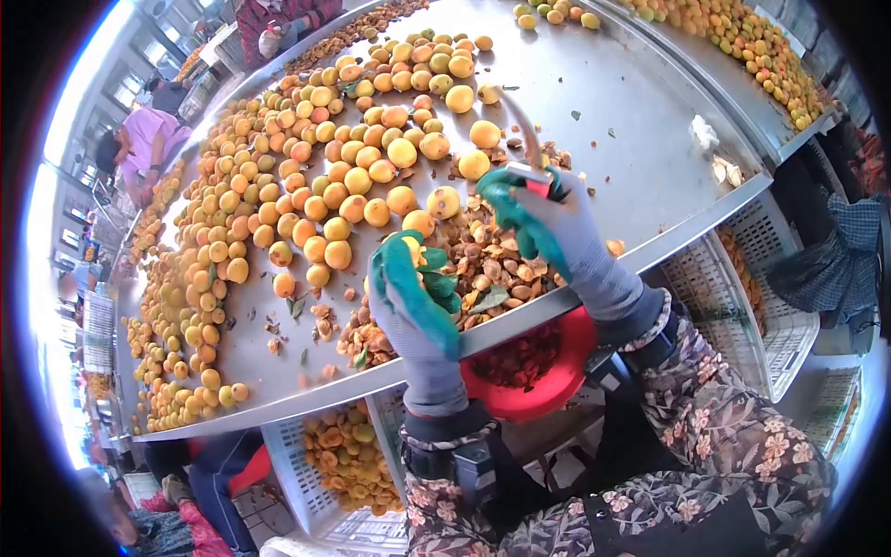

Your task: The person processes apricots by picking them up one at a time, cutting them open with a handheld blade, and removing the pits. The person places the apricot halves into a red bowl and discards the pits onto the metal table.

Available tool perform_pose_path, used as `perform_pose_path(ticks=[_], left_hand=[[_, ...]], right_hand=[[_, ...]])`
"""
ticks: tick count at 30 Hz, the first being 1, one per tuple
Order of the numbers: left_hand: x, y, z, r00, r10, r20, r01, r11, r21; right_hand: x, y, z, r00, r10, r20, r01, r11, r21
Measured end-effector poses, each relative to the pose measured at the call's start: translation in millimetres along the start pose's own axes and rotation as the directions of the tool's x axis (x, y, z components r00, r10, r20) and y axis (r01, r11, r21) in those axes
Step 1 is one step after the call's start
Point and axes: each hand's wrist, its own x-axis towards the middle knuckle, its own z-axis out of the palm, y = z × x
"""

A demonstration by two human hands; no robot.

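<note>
My left hand (414, 295), in a grey and green glove, is closed at the near edge of the metal table (640, 176). A bit of yellow apricot (412, 249) shows between its curled fingers; the rest is hidden. To its right, my right hand (538, 213), gloved alike, grips a knife (536, 187) with a red part at its handle. A thin, blurred blade points up and away from that fist. Under and between both hands lies a heap of apricot pits and scraps (501, 265). Whole apricots (353, 176) spread over the table's left side.
Below the table edge hangs a red basin (520, 399) with dark scraps. White crates (343, 529) with apricot halves stand below left, more crates (733, 297) at right. Crumpled white scraps (727, 171) lie near the right rim. Other people (148, 139) are at left and far side.
</note>
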Motion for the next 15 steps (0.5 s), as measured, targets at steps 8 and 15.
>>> perform_pose_path(ticks=[8, 15], left_hand=[[-41.8, 57.0, -89.2, 0.95, 0.094, -0.298, -0.035, 0.98, 0.198], [-51.4, 78.9, -176.9, 0.845, 0.486, 0.223, -0.128, -0.222, 0.967]], right_hand=[[9.1, -5.3, -16.3, 0.996, 0.07, -0.06, -0.063, 0.991, 0.114], [-4.0, -15.2, -13.5, 0.999, 0.026, 0.037, -0.033, 0.976, 0.214]])
